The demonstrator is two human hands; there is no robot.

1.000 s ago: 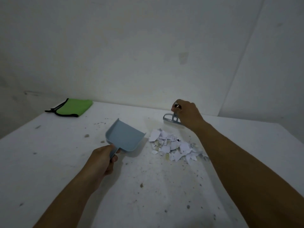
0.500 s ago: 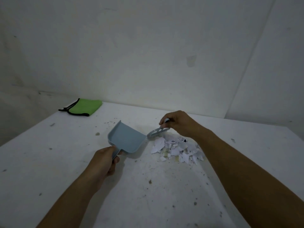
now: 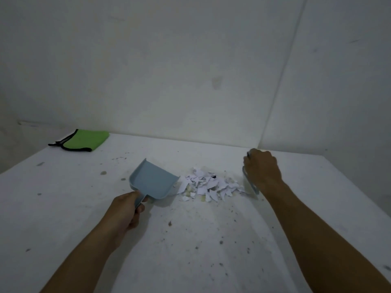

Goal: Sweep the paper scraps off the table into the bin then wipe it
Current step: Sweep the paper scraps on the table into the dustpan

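Head view: a pale blue dustpan [image 3: 153,180] is gripped by its handle in the left hand [image 3: 124,210], just left of centre, its open mouth turned toward the paper scraps [image 3: 208,186]. The scraps are heaped at mid-frame on the speckled white table [image 3: 63,208], just beside the pan's lip. At the right of the heap, a small blue brush [image 3: 250,183] is clasped in the closed right hand [image 3: 262,171]. A green cloth [image 3: 85,140] is laid at the table's upper left.
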